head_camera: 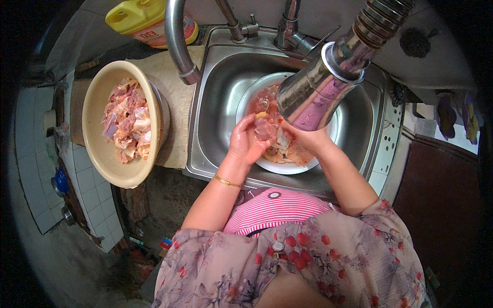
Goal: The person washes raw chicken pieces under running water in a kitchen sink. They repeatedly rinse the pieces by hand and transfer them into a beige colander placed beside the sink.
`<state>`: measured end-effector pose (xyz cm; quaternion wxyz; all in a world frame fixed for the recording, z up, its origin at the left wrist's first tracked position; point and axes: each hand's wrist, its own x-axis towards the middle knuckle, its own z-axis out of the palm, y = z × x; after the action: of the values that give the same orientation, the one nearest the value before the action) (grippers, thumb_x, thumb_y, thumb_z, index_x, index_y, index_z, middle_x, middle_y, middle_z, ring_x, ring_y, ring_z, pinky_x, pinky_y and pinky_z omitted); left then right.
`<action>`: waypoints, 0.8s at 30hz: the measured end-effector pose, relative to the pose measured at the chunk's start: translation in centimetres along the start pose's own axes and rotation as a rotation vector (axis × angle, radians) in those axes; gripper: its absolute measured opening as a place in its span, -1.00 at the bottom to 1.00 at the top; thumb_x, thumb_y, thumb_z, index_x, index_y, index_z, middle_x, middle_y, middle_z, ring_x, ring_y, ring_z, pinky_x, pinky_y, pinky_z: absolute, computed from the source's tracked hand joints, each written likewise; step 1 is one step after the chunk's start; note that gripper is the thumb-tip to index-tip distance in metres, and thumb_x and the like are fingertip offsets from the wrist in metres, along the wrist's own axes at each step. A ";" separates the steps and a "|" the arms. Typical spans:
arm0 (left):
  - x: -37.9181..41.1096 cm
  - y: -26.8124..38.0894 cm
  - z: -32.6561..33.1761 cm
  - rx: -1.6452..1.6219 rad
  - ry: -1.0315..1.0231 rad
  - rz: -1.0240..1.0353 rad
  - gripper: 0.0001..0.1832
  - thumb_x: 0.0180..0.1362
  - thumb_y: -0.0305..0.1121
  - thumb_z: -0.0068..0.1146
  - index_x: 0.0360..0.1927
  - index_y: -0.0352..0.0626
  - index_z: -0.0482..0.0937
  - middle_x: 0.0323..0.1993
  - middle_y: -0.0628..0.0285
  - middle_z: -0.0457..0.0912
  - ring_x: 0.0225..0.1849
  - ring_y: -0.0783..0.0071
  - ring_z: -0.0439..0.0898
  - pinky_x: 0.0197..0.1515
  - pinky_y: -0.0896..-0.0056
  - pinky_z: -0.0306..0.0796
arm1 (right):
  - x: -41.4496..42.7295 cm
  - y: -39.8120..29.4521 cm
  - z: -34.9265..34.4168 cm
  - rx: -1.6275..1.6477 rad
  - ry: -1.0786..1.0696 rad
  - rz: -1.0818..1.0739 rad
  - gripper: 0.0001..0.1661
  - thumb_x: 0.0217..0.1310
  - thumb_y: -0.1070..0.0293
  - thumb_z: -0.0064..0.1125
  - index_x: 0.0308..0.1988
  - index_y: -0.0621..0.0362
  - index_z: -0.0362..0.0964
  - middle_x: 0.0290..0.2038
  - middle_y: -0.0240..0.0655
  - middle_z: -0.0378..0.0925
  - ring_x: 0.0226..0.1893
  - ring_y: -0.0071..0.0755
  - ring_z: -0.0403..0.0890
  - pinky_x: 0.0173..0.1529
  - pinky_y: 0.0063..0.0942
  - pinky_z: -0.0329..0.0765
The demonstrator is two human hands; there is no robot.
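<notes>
My left hand (pixel 245 139) is closed around a piece of raw chicken (pixel 265 129), just above a white bowl (pixel 244 108) in the sink. Reddish water and more raw chicken pieces (pixel 289 154) fill the bowl. My right hand (pixel 308 141) reaches over the bowl's right side, close to the held piece. A metal spray head (pixel 314 90) hangs in front of it and hides part of its fingers, so its grip is unclear. To the left, a beige plastic colander (pixel 92 127) holds a heap of raw chicken pieces (pixel 127 123).
The stainless steel sink (pixel 215 92) surrounds the bowl. A curved metal faucet spout (pixel 178 42) hangs over its left edge, and metal taps (pixel 296 40) stand along the back. Behind the colander is a yellow detergent jug (pixel 144 19). A wooden board (pixel 179 115) lies under the colander.
</notes>
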<state>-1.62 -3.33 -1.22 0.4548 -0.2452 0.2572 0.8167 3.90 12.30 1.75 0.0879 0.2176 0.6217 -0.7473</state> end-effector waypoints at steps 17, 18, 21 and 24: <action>-0.6 0.1 -1.1 0.201 0.069 -0.020 -0.77 0.19 -0.26 -0.18 -0.57 -0.03 0.31 -0.75 0.39 0.24 -0.76 0.62 0.15 -0.77 0.62 -0.03 | 0.5 0.8 -0.3 0.901 0.014 0.311 -0.84 0.22 0.36 -0.22 -0.45 0.02 0.24 -0.72 -0.51 0.14 -0.76 -0.61 0.14 -0.70 -0.66 0.06; -0.5 0.1 -1.3 0.190 0.045 -0.022 -0.76 0.18 -0.25 -0.19 -0.58 -0.03 0.30 -0.77 0.40 0.22 -0.77 0.61 0.14 -0.77 0.61 -0.04 | 0.5 0.9 -0.2 0.914 0.013 0.311 -0.84 0.22 0.36 -0.22 -0.45 0.02 0.24 -0.72 -0.51 0.14 -0.78 -0.62 0.13 -0.72 -0.67 0.04; -0.6 -0.1 -1.1 0.200 0.058 -0.011 -0.74 0.17 -0.25 -0.20 -0.63 -0.03 0.29 -0.81 0.41 0.17 -0.79 0.60 0.11 -0.77 0.60 -0.07 | 0.6 1.3 0.0 0.904 0.013 0.298 -0.84 0.22 0.36 -0.22 -0.46 0.01 0.22 -0.74 -0.53 0.11 -0.82 -0.64 0.06 -0.75 -0.67 -0.02; -0.8 -0.4 -0.7 0.215 0.082 -0.007 -0.74 0.19 -0.22 -0.15 -0.60 0.01 0.28 -0.82 0.46 0.16 -0.81 0.66 0.07 -0.78 0.63 -0.12 | 0.6 1.0 0.2 0.900 0.034 0.304 -0.85 0.21 0.38 -0.23 -0.45 0.02 0.24 -0.75 -0.53 0.10 -0.84 -0.66 0.02 -0.77 -0.65 -0.06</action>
<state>-0.79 -4.07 -1.30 0.4704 -0.2291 0.3608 0.7720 3.68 11.96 0.59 0.0833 0.3347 0.1988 -0.9174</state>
